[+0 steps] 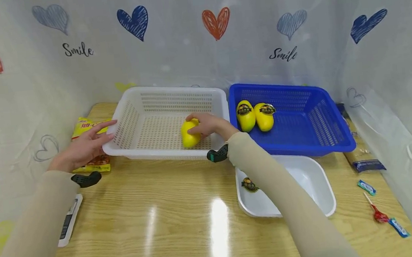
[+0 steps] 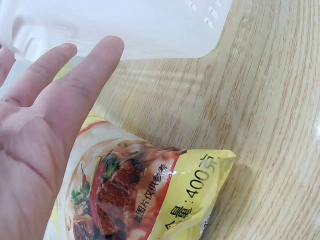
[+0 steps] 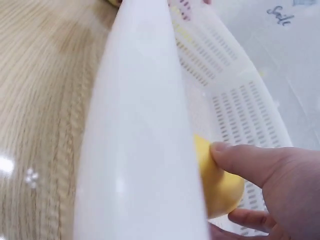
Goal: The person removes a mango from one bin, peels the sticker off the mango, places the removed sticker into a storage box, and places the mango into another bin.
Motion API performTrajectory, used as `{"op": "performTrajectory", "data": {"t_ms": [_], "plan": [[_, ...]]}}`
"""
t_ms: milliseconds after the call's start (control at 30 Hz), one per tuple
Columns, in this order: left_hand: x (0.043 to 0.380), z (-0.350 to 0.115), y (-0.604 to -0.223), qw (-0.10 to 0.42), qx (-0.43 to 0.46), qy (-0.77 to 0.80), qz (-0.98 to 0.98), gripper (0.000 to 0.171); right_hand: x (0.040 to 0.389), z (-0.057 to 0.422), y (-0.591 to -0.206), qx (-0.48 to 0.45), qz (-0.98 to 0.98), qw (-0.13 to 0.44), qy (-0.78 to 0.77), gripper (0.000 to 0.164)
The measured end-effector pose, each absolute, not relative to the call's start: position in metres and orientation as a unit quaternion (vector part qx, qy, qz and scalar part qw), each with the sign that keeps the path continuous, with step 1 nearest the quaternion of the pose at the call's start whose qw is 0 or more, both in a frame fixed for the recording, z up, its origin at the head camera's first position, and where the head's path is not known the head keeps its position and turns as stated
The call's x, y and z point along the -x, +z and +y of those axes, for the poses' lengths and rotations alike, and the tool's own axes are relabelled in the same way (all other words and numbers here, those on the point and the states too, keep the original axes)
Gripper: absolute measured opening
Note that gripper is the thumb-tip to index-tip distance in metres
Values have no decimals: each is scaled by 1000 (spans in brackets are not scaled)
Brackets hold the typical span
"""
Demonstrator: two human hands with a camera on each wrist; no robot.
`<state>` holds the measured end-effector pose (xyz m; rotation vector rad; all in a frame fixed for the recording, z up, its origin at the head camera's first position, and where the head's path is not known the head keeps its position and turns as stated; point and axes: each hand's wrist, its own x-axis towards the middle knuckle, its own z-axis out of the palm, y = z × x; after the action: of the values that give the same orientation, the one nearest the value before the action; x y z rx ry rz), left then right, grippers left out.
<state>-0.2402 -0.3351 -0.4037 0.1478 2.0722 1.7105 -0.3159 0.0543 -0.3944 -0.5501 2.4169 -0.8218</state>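
Note:
In the head view my right hand reaches into a white basket and grips a yellow mango inside it. The right wrist view shows the thumb pressed on the mango, partly hidden behind the basket's rim. At the basket's left end is my left hand, its fingers extended and touching the rim. From the left wrist, those fingers look straight beside the basket wall. Beneath this hand lies a yellow food packet.
A blue basket on the right holds two yellow mangoes with dark stickers. In front stands a white tray with a similar sticker. Candies and a red lollipop lie far right; a white device is at left.

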Motion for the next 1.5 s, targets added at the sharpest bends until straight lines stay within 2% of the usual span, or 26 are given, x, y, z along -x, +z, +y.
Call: {"op": "performTrajectory", "data": {"t_ms": [167,333,500,633,767,933,1333,1500], "plan": [[240,-335,-405,221,-45,608,761,59,314,53,-391,229,908,231,-265,55],[239,-337,-408,216,-43,604,766,58,295,70,-368,250,919,155,-263,51],[236,-340,-408,205,-36,606,767,60,272,122,-341,230,905,56,-353,44],[232,-343,-406,200,-24,596,777,62,275,178,-344,150,908,11,-392,43],[228,-347,-404,202,-13,572,794,64,289,228,-363,69,914,41,-397,49],[228,-347,-405,202,-8,567,798,64,300,262,-384,25,907,100,-408,55],[232,-340,-406,208,-19,564,799,62,312,273,-391,41,897,162,-408,56],[237,-336,-406,204,-31,560,802,61,315,279,-391,32,914,160,-372,52]]}}
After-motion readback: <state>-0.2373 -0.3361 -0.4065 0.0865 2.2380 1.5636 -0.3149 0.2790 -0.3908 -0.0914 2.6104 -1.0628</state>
